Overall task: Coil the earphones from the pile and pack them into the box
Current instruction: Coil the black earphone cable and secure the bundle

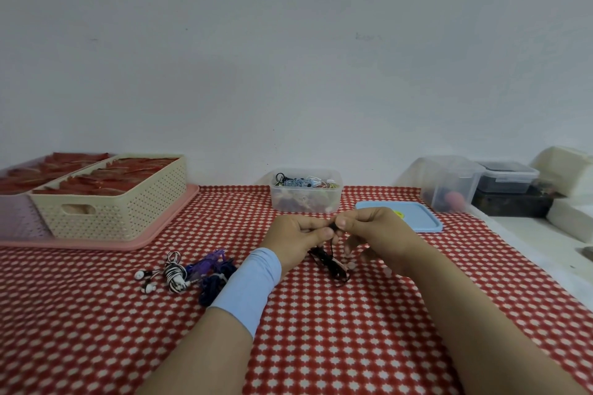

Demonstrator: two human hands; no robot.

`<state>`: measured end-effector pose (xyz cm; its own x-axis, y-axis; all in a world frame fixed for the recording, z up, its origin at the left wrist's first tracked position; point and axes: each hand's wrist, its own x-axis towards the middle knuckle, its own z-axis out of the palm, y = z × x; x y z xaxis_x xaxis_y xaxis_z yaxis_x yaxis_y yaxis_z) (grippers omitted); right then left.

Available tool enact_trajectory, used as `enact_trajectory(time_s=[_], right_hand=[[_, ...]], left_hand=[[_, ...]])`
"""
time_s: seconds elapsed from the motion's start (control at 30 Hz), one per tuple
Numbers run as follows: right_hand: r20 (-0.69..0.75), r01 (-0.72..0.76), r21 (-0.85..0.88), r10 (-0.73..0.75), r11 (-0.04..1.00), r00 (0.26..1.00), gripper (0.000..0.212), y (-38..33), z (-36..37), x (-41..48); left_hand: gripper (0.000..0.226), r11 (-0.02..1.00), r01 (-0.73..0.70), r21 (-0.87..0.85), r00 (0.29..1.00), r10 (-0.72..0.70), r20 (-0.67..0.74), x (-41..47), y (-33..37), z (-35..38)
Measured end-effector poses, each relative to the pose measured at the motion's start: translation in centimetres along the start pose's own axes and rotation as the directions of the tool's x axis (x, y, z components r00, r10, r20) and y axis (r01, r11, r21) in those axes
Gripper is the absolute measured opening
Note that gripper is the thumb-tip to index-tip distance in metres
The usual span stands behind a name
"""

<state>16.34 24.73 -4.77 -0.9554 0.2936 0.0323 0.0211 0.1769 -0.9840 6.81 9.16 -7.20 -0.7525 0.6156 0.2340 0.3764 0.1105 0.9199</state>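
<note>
Just in front of the clear box (305,199), which already holds coiled earphones, both hands meet above the red chequered cloth (321,330); the left hand (296,239) is curled round the black earphones (330,261), whose cord hangs in loops to the cloth; the right hand (373,231) pinches the cord's upper end between thumb and fingertips; the pile (189,271) of white, purple and dark earphones lies nearer than the box and to its left; a blue lid (417,218) lies just right of the box.
</note>
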Motion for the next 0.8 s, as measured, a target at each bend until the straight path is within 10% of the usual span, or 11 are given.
enact_trajectory(time_s=[0.8], right_hand=[[-0.027, -0.035, 0.198, 0.041, 0.98, 0.999, 0.02, 0.65, 0.2, 0.39]], left_hand=[[0.022, 0.974, -0.088, 0.21, 0.99, 0.108, -0.088, 0.67, 0.52, 0.46]])
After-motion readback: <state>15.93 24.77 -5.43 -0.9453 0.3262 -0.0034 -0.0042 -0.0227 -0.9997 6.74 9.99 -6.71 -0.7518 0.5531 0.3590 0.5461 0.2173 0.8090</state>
